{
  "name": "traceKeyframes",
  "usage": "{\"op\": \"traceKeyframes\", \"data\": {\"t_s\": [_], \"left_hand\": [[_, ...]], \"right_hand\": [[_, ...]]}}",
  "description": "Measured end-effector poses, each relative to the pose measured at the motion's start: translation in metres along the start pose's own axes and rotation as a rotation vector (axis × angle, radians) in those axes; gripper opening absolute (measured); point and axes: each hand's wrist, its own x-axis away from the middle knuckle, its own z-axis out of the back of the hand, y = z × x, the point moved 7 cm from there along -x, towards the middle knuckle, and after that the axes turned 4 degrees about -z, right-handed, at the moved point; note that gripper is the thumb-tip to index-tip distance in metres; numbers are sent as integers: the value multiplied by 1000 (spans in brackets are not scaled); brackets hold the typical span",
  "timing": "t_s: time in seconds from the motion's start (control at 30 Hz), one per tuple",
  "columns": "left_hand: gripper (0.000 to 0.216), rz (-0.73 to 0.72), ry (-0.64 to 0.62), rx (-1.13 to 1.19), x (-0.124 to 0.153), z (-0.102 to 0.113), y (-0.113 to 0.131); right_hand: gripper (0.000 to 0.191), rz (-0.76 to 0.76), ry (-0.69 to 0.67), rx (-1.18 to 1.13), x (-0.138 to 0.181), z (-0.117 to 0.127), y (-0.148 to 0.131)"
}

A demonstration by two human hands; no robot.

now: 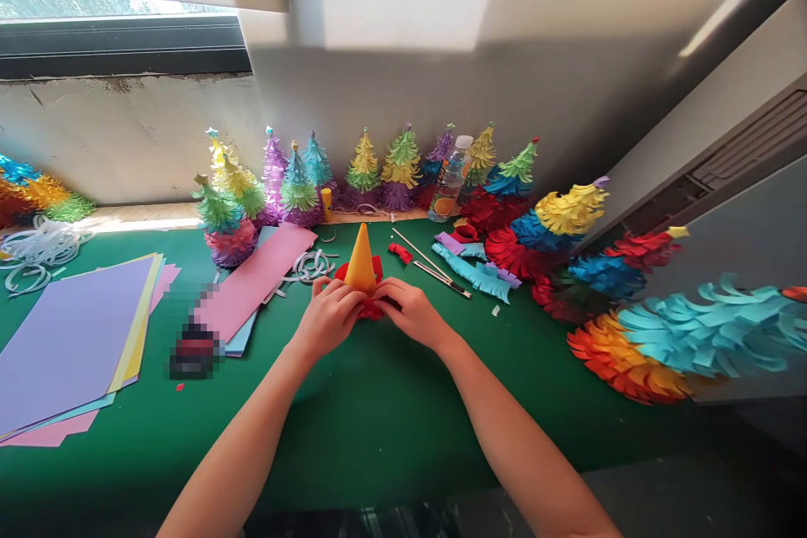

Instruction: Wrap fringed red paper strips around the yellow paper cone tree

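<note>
Both hands (329, 311) (409, 313) seemingly pinch red paper (371, 309) (contact partly hidden) around a yellow cone (360, 263).

We extend our left forearm (243, 441) and right forearm (504, 420), both bare, from the lower edge of view; the two converge toward the centre; our left hand (328, 315) and right hand (414, 313) face each other, backs upward; fingers (394, 292) are bent inward, pinching, tips close together
</note>
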Motion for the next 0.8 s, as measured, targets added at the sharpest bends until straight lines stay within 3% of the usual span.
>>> {"op": "traceKeyframes", "data": {"t_s": [0.23, 0.47, 0.8], "left_hand": [[22, 41, 1, 29, 0, -4, -3], [21, 52, -14, 27, -1, -8, -2], [14, 89, -29, 85, -2, -15, -2]], "right_hand": [[11, 19, -41, 74, 2, -9, -1], [14, 15, 17, 204, 4, -10, 0], [12, 150, 49, 421, 4, -14, -10]]}}
